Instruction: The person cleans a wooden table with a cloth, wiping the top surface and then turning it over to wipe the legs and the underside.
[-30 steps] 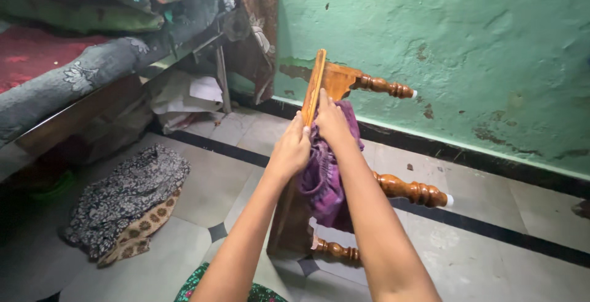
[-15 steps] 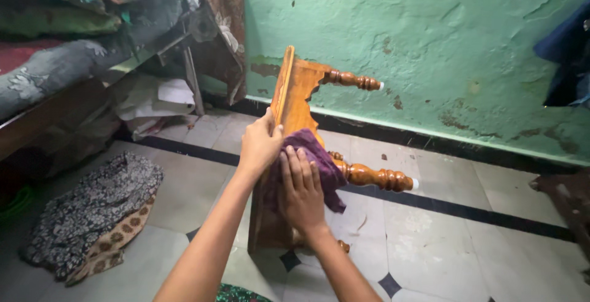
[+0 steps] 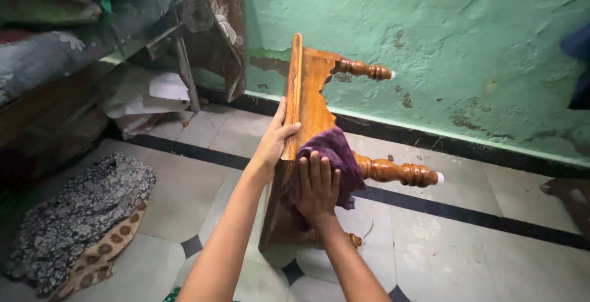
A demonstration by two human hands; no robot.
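Bare floor (image 3: 467,240) right; cloth heap (image 3: 80,216) left

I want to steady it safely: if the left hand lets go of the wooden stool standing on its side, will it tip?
Probably yes: the wooden stool stands on a narrow edge, legs sideways. The left hand grips its seat edge. It looks stiff, fairly heavy.

stool (image 3: 305,102) on its side on the floor (image 3: 467,240), legs toward the wall (image 3: 430,43) | left hand (image 3: 275,145) on the seat edge | right hand (image 3: 318,185) flat on cloth (image 3: 335,151), cloth against seat underside | bundle of clothes (image 3: 80,216) on floor, far left | bed (image 3: 67,37) behind the bundle
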